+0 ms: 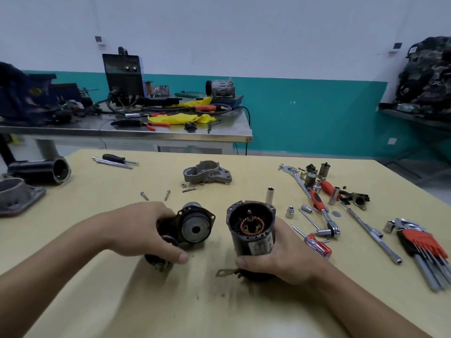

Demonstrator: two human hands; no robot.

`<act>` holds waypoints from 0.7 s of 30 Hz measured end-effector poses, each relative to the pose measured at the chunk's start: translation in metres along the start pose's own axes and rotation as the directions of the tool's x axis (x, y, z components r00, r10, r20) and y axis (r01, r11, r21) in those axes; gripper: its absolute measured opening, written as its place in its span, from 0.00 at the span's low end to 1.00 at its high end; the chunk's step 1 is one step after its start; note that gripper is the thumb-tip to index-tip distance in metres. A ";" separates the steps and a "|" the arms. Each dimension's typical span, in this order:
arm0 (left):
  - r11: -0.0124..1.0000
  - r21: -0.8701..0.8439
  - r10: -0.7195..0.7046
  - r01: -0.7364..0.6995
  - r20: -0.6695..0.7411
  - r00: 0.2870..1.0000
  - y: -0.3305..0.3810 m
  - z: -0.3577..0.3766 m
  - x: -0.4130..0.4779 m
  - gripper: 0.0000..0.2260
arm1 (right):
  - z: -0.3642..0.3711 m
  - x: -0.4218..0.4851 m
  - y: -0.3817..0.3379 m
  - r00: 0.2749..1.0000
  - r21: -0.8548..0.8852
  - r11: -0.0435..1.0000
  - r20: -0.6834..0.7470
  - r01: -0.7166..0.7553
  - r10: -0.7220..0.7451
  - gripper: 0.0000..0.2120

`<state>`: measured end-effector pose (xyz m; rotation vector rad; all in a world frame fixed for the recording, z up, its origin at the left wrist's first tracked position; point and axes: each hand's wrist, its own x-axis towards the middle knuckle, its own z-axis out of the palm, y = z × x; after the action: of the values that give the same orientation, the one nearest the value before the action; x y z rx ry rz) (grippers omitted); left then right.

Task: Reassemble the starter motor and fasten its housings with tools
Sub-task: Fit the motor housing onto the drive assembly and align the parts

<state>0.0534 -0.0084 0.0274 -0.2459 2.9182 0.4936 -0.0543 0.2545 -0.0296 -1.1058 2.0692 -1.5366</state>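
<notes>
Copper windings show inside the motor body (252, 230) gripped by your right hand (280, 259); your left hand (144, 228) grips the end housing (195, 225). Align both bores squarely before mating them at frame centre.

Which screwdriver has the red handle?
The screwdriver lying just right of the right hand. The other screwdriver, at the far left, has a black handle.

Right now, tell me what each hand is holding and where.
Left hand grips the black end assembly round its rear body. Right hand grips the cylindrical motor housing round its lower half.
</notes>
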 end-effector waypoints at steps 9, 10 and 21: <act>0.988 -0.149 -0.062 0.028 -0.230 0.971 0.005 0.027 0.003 0.21 | 0.000 0.000 -0.020 0.939 -0.056 0.942 0.075 -0.332 0.335 0.24; 0.981 -0.193 -0.074 0.023 -0.261 0.963 0.006 0.030 0.003 0.20 | 0.002 -0.001 -0.022 0.920 -0.057 0.925 0.092 -0.377 0.380 0.27; 0.932 -0.311 -0.035 -0.184 -0.584 0.811 0.033 0.065 0.011 0.05 | 0.012 0.002 -0.029 0.815 -0.070 0.825 0.131 -0.560 0.564 0.39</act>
<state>0.0456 0.0426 -0.0248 -0.3876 3.4151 1.1527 -0.0364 0.2419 -0.0070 -0.5076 2.0628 -1.0950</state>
